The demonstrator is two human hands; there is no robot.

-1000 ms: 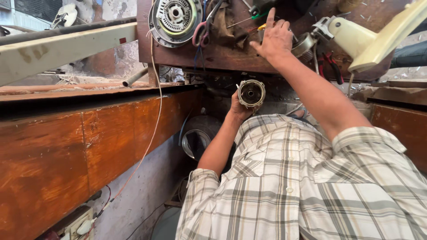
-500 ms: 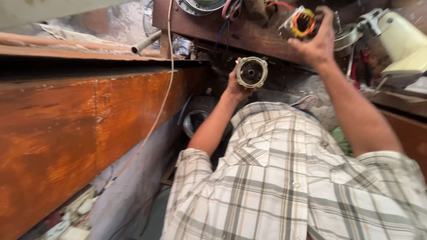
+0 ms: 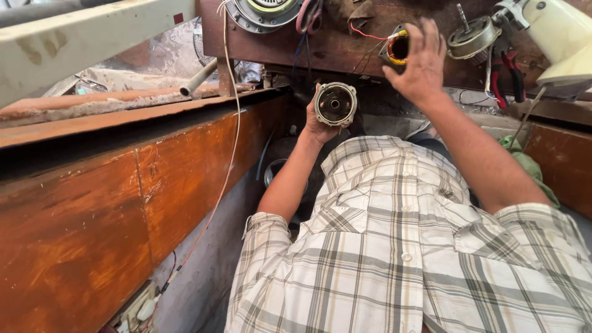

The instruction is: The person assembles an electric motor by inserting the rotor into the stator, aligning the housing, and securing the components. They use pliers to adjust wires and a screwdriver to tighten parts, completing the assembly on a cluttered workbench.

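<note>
My left hand (image 3: 316,125) grips a round metal motor housing (image 3: 336,103), its open face turned toward me, held up in front of my chest. Higher and to the right, my right hand (image 3: 421,61) closes on a motor stator (image 3: 396,48) with yellow-taped copper windings and red wires, just above the wooden bench top (image 3: 345,49). My checked shirt (image 3: 407,246) fills the lower frame.
A round motor cover (image 3: 266,11) lies at the bench's far left, a motor rotor with shaft (image 3: 472,36) and red-handled pliers (image 3: 502,71) to the right, beside a cream fan body (image 3: 558,37). An orange wooden cabinet (image 3: 123,203) runs along the left, with a hanging wire (image 3: 233,123).
My right hand reached onto the bench, took hold of the wound stator and now holds it nearer the housing. The left hand kept the housing raised. The camera view shifted.
</note>
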